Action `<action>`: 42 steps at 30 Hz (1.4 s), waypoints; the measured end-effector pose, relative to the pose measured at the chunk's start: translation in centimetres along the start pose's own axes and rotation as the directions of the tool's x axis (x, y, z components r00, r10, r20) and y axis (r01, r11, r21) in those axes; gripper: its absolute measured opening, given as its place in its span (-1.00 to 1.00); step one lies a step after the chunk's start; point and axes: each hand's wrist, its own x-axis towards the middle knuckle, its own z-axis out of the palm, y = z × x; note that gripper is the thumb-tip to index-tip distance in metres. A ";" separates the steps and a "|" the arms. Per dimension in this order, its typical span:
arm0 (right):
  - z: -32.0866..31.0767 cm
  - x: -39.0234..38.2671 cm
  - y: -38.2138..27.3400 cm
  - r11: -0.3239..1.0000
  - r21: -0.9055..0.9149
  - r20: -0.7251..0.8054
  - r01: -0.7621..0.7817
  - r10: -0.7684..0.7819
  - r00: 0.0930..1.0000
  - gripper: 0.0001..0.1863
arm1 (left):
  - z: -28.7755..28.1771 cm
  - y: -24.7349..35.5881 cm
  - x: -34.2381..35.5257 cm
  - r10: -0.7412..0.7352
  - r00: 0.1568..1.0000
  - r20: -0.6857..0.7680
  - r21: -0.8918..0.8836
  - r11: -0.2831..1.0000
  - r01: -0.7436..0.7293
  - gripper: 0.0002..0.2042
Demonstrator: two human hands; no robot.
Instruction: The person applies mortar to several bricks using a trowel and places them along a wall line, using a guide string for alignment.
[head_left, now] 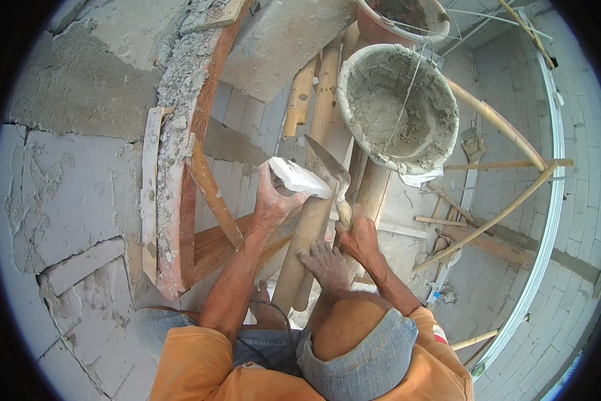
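My left hand (274, 202) is closed around a white chunk of block (298, 178) with a broken, jagged face, raised above the bamboo poles. Just to its right, my right hand (358, 236) grips a trowel (332, 166) by its handle, the pointed blade angled up and to the left near the chunk. Beyond the trowel stands a bucket of wet grey mortar (393, 107), with smears along its rim and a thin wire handle across its mouth.
A second reddish bucket (387, 25) sits behind. My bare foot (327, 264) rests on bamboo poles (300, 250), with gaps down to a lower floor. On the left rises a block wall (73, 174) beside a wooden form board (188, 220) and a slanted brace (215, 197). Bamboo rails (494, 210) cross at right.
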 end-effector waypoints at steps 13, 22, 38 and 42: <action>-4.2 2.3 -4.8 0.833 0.507 -0.041 0.222 -0.234 0.971 -0.47 | 1.0 5.6 1.4 -0.297 0.950 -0.095 0.011 0.954 0.299 -0.26; -6.1 2.3 -6.6 0.665 0.740 0.055 0.100 -0.209 0.976 -0.39 | -2.3 5.8 0.5 -0.258 0.926 0.276 -0.390 0.851 0.353 -0.13; -10.1 -3.3 -4.6 0.851 0.420 -0.243 0.315 -0.230 0.943 -0.44 | -0.3 7.0 0.9 -0.185 0.972 0.147 -0.557 0.796 0.235 -0.38; -17.2 -6.5 -2.4 0.932 0.301 -0.430 0.202 -0.057 0.901 -0.49 | -0.6 6.3 1.3 -0.198 0.975 0.102 -0.552 0.804 0.221 -0.40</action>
